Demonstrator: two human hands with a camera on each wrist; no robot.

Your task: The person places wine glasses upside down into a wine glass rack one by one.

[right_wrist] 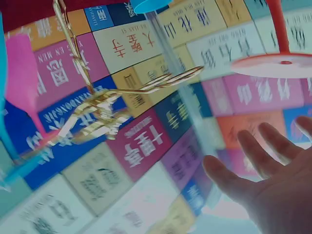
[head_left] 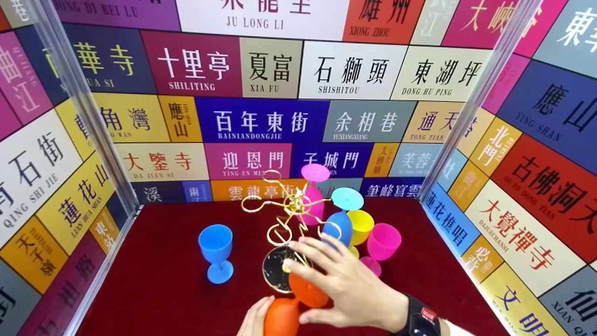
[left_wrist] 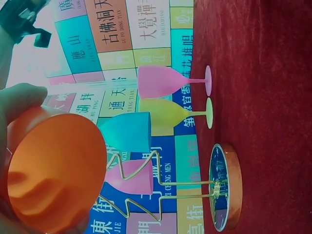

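**Orange cup held below the gold wire rack**

From the left, we see 1 blue cup (head_left: 216,252) standing upright on the red cloth (head_left: 154,280), well apart from the rest. Near the front edge, our left hand (head_left: 254,319) grips the orange cup (head_left: 282,317), fingers curled round its bowl, just in front of the rack's round base. The gold wire rack (head_left: 289,210) stands mid-table, with 1 pink cup (head_left: 313,196) and 1 blue cup (head_left: 343,219) hanging upside down from its loops. Our right hand (head_left: 345,280) hovers spread with straight fingers over the orange cup, holding nothing. To the right, 1 yellow cup (head_left: 360,226) and another pink cup (head_left: 383,242) stand upright beside the rack.
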